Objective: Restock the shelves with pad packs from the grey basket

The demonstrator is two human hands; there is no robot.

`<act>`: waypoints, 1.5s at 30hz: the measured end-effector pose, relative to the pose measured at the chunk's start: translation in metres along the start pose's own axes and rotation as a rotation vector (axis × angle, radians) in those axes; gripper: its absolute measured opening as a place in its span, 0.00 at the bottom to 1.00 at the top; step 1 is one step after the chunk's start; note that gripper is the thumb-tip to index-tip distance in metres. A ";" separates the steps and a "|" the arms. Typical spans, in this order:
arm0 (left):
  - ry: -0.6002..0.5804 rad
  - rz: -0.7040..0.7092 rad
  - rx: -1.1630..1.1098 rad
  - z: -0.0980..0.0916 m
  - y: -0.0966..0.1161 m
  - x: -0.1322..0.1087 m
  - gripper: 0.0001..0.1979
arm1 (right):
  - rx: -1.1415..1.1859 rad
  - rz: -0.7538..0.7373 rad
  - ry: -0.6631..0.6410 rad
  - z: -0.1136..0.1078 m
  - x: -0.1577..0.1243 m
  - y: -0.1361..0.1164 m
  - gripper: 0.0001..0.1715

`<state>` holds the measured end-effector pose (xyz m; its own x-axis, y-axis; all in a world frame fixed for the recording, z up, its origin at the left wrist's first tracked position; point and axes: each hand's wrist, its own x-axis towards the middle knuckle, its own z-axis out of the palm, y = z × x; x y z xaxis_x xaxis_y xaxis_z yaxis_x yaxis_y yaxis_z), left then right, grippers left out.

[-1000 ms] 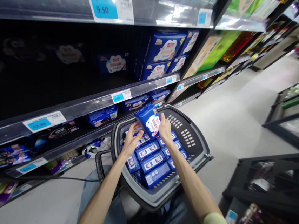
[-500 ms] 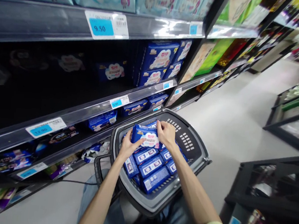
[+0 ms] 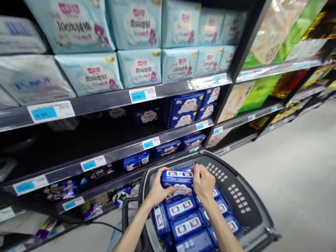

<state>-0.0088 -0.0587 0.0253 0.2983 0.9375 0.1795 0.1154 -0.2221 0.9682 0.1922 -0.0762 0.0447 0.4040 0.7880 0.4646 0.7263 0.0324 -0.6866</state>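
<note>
My left hand (image 3: 158, 189) is closed on the left end of a dark blue pack of sanitary pads (image 3: 177, 180), with the thumb across its front. My right hand (image 3: 204, 183) grips the right end of the same pack, fingers curled at its upper corner. The pack is tilted, so a narrow side with small printed panels faces up. Directly beneath is a grey and black shopping basket (image 3: 256, 215), where several similar blue packs (image 3: 187, 225) lie in rows. My forearms hide part of the basket and some packs.
Shelving rises at the left, with light blue packs (image 3: 142, 24) on an upper shelf and dark blue packs (image 3: 185, 106) below. Price tags (image 3: 143, 95) line the shelf edges. A basket handle (image 3: 125, 213) sticks out at left. Pale floor (image 3: 307, 155) runs along the right.
The view has tilted up, showing more of the upper shelf; basket and hands sit lower and farther right. The held pack has turned so its narrow side shows. Both hands keep their grip.
</note>
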 end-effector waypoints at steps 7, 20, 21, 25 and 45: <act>0.308 0.253 0.073 -0.054 0.072 0.030 0.26 | 0.153 0.085 0.035 -0.006 0.009 -0.001 0.27; 0.561 0.189 0.545 -0.142 0.115 0.156 0.26 | 0.027 -0.123 -0.081 -0.001 0.010 -0.009 0.29; 0.543 0.170 0.599 -0.143 0.115 0.161 0.26 | 0.019 -0.129 -0.083 -0.001 0.010 -0.008 0.29; 0.505 0.232 0.809 -0.139 0.119 0.174 0.25 | -0.038 -0.166 -0.106 -0.002 0.012 -0.007 0.30; 0.519 0.671 0.944 -0.053 0.120 0.112 0.17 | -0.297 -0.167 -0.327 0.004 0.016 0.001 0.26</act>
<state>-0.0114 0.0334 0.1708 0.1792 0.5141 0.8388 0.7778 -0.5961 0.1992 0.1973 -0.0607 0.0496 0.1063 0.9407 0.3221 0.9133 0.0357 -0.4058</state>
